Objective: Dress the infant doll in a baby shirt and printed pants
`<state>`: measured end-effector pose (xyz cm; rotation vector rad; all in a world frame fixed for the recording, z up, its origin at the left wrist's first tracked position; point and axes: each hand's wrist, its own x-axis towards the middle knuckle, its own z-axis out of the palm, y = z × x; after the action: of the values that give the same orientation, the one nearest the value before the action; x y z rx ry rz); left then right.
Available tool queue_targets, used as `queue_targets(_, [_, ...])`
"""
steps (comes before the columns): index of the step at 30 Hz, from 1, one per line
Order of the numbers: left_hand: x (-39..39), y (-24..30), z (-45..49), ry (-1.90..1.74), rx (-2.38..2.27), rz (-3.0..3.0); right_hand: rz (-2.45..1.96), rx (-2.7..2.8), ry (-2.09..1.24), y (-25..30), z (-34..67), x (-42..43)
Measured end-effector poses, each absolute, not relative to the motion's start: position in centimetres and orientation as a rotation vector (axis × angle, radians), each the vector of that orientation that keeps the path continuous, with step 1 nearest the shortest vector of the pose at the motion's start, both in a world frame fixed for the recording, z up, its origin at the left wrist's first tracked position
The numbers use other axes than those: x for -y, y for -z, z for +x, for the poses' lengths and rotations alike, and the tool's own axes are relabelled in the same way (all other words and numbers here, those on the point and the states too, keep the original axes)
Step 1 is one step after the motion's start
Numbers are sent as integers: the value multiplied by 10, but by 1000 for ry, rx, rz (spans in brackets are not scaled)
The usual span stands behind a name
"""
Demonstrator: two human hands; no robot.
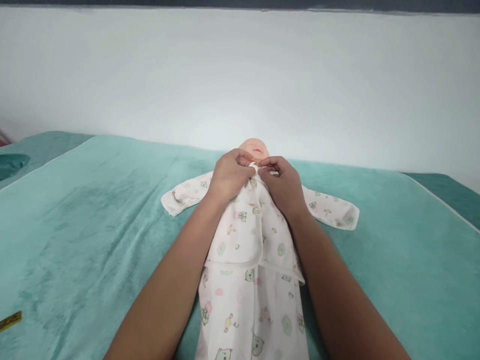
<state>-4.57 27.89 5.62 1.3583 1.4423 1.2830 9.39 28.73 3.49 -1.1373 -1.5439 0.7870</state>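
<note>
A baby doll (255, 147) lies on its back, dressed in a white printed baby jacket (240, 230) with matching trousers (247, 315). Both jacket sleeves stretch out to the sides. At the doll's neck, my left hand (232, 172) pinches the jacket's collar edge between thumb and fingers. Close beside it, my right hand (281, 182) grips the other side of the collar, thumb and forefinger nearly meeting. The front edges overlap down the chest. My fingers hide the exact fastening at the neck, and the doll's hands do not show.
A teal plush blanket (93, 240) covers the surface under the doll. Behind it rises a white wall (240, 75) close to the doll's head. A small yellow and black strip (10, 321) lies at the far left edge.
</note>
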Motion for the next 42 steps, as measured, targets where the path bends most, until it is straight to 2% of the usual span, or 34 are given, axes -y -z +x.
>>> queue_targets(10, [-278,-56,-49,-1322,-1132,1129,-1145,1551,-821,-35,95,-288])
queue_targets(18, [-282,-52,-45,-1378,-1504,1340,-1170,1545,-834,-34,95,-288])
queue_targets(24, [-281,-54,-43,-1311,-1606,1532,-1237,1573,-773,-36,93,-287])
queue_targets(28, [-283,-52,-48,-1286,-1569,1523,-1268,1574,-758,-37,92,-286])
queue_targets(34, [-283,-50,-56,-1311,-1244,1430,-1228,1611,-743,-35,93,-288])
queue_targets(42, [-283,-50,-48,-1347,-1416,1521,-1231,1587,-805,-35,94,-289])
